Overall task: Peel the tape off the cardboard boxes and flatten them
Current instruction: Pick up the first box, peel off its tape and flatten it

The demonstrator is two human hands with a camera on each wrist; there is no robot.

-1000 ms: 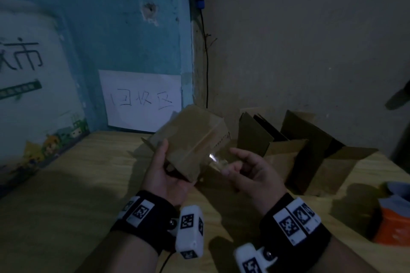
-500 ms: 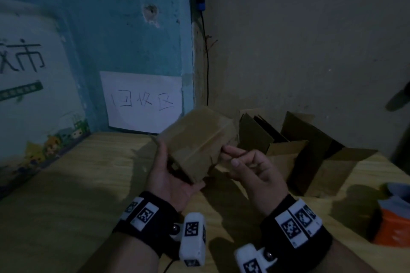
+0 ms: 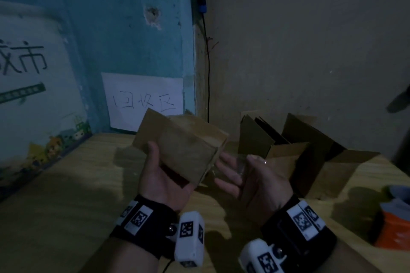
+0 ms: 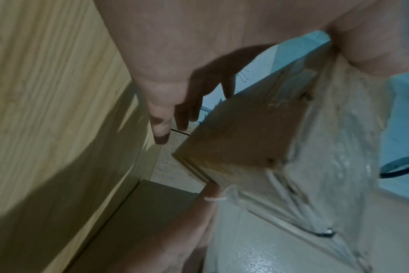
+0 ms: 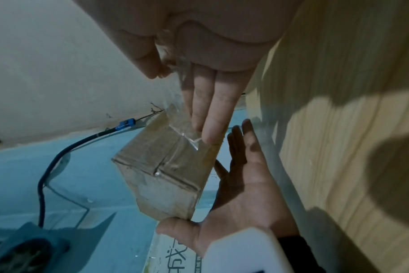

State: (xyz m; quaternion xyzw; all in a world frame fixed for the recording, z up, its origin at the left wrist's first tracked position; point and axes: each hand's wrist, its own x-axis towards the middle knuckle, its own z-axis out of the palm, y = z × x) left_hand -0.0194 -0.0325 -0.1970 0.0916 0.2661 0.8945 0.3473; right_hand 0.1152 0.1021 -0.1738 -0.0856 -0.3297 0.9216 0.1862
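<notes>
A small brown cardboard box [image 3: 182,146] is held up over the wooden table [image 3: 66,206] by my left hand [image 3: 159,175], thumb along its near face and fingers behind it. To its right, my right hand [image 3: 250,175] pinches a strip of clear tape [image 3: 240,164] between thumb and forefinger, the other fingers stretched out. In the right wrist view the tape [image 5: 175,77] runs from the pinch down to the box [image 5: 166,166], where it still sticks at the seam. The left wrist view shows the box [image 4: 245,133] with wrinkled tape [image 4: 339,166] hanging off it.
Several opened cardboard boxes [image 3: 310,153] stand at the back right against the grey wall. An orange and white object [image 3: 395,228] sits at the table's right edge. A white paper sign [image 3: 144,99] and a black cable [image 3: 207,73] are on the wall behind.
My right hand has drawn away to the right from the box, pulling the tape strip out, and its fingers have spread. The left hand has tilted and lifted the box a little.
</notes>
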